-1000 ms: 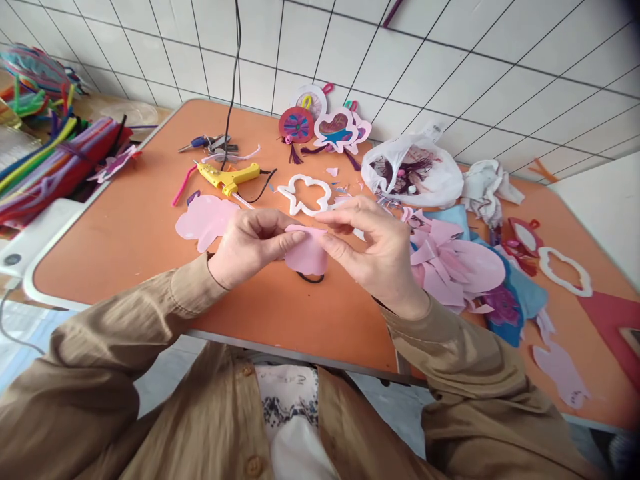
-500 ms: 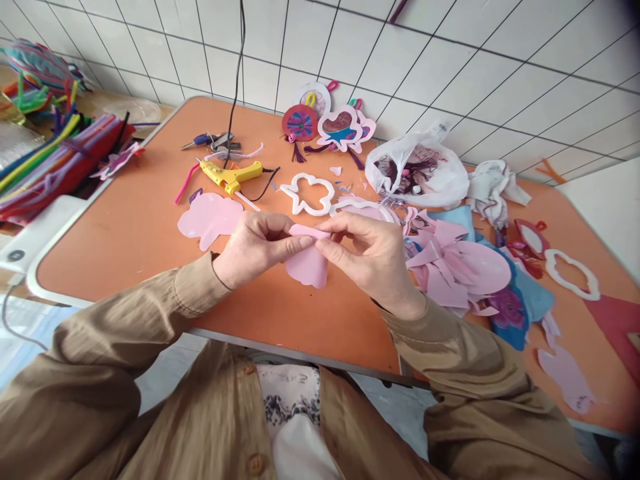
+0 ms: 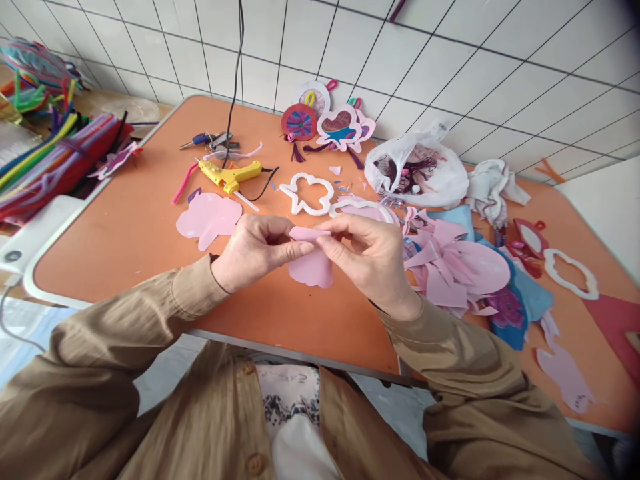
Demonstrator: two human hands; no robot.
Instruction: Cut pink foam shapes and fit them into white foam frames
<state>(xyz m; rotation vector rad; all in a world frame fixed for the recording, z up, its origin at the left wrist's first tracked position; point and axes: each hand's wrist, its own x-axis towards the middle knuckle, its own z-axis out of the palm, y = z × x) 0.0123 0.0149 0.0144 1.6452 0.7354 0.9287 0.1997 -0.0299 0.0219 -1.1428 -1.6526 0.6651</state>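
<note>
A pink foam sheet cutout (image 3: 311, 268) hangs between my hands, its upper edge folded over and its scalloped lower edge pointing down at the table. My left hand (image 3: 255, 252) pinches the fold from the left with thumb and fingers. From the other side, my right hand (image 3: 367, 257) pinches the same fold, the two thumbs almost meeting. Left of my left hand lies another pink cutout (image 3: 210, 219) with a wavy outline. Beyond my fingers rests a white cloud-like outline frame (image 3: 311, 195).
A yellow glue gun (image 3: 229, 177) lies behind the left cutout, near keys (image 3: 213, 140). Finished ornaments (image 3: 300, 123) stand by the tiled wall. To the right are a plastic bag (image 3: 417, 170), pink scraps (image 3: 455, 267) and a white frame (image 3: 571, 273). Pipe cleaners (image 3: 55, 167) fill the far left.
The lower part of the held pink cutout has shifted slightly right and spread a little wider. Both hands keep their pinch on the fold.
</note>
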